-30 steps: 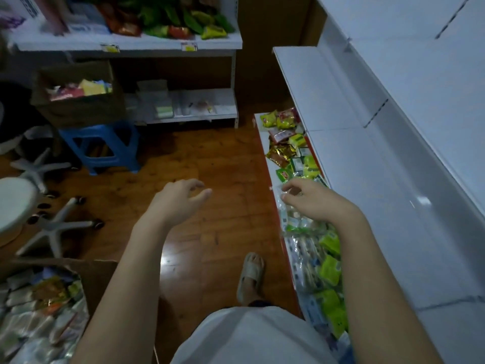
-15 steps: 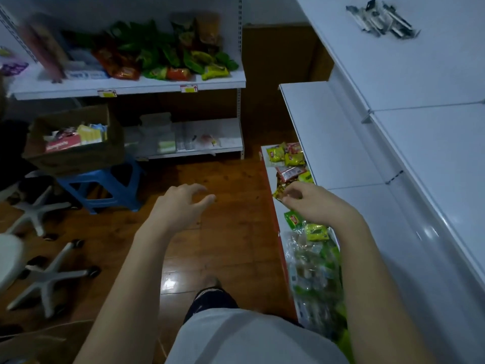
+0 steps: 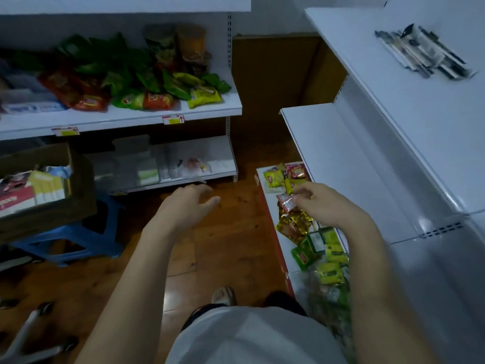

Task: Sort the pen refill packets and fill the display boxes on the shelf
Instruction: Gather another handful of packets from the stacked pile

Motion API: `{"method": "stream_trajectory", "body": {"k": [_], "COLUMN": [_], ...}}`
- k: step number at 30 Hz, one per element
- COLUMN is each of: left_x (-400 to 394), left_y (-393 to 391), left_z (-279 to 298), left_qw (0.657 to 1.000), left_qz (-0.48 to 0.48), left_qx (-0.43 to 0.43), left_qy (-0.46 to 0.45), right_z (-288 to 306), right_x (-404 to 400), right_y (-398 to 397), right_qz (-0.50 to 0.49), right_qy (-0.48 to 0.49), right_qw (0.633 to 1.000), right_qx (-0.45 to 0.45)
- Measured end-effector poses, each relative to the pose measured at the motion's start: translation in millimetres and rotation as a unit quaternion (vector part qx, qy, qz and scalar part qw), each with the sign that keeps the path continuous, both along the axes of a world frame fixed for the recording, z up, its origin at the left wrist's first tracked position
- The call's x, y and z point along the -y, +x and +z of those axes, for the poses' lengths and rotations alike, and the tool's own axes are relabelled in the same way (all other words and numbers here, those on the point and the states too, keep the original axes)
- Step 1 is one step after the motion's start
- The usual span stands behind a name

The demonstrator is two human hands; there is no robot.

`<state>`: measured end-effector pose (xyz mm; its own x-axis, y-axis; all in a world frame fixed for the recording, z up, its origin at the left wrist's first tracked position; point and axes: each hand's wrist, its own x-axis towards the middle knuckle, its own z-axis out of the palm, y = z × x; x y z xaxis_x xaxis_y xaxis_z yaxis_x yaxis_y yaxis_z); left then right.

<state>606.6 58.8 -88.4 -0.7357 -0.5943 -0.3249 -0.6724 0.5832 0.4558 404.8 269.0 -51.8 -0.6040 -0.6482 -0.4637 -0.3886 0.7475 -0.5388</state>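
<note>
Pinching nothing visible: right hand [image 3: 325, 203] curled, grip unclear; left hand [image 3: 186, 203] spread, empty. Pen refill packets [image 3: 422, 55] upper right on white shelf [image 3: 393, 106]. Probably light, slippery, bendy; best gripped mid-length.

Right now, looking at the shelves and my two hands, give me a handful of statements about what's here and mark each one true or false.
1. The right hand pinches a small red and silver packet over the bottom shelf. True.
2. The left hand grips a green bag. False: it is empty, fingers loosely spread above the wooden floor.
3. A bundle of pen refill packets lies on the upper white shelf at right. True.
4. The cardboard box stands directly on the floor. False: it rests on a blue stool.
5. The middle white shelf at right is packed with snacks. False: its visible surface is bare.
</note>
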Motion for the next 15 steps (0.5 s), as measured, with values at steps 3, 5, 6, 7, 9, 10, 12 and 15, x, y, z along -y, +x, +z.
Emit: {"method": "stream_trajectory", "body": {"k": [3,5,6,7,9,10,12,15], "left_x": [35.0,59.8,72.5,84.5,105.8,115.8,135.6,172.8], "left_y": [-31.1,-53.9,-67.1,-81.0,-111.9,-128.9,-160.9,-208.0], "left_z": [2.0,-1.9,-6.8,-13.3,-22.7,-25.7,-24.6,-7.0], "left_qw": [0.999,0.998,0.998,0.998,0.997,0.995,0.993,0.993], "left_qz": [-0.027,-0.043,-0.047,-0.052,-0.064,-0.070,-0.080,-0.084], "left_qx": [0.014,0.025,0.029,0.030,0.042,0.051,0.063,0.067], "left_qy": [0.010,0.025,0.030,0.029,0.033,0.042,0.060,0.056], "right_z": [-6.0,-11.2,-14.6,-18.1,-24.7,-27.1,-29.6,-15.6], "right_x": [28.6,45.3,54.5,63.6,81.6,91.1,112.8,158.2], "right_y": [-20.1,-39.5,-52.0,-65.3,-94.0,-109.3,-140.6,-187.3], "right_qz": [-0.011,-0.021,-0.030,-0.036,-0.044,-0.046,-0.046,-0.034], "right_qy": [0.010,0.014,0.014,0.014,0.018,0.021,0.023,-0.001], "right_qw": [0.999,0.999,0.998,0.998,0.998,0.997,0.997,0.997], "right_qx": [0.030,0.046,0.050,0.050,0.051,0.054,0.063,0.063]}}
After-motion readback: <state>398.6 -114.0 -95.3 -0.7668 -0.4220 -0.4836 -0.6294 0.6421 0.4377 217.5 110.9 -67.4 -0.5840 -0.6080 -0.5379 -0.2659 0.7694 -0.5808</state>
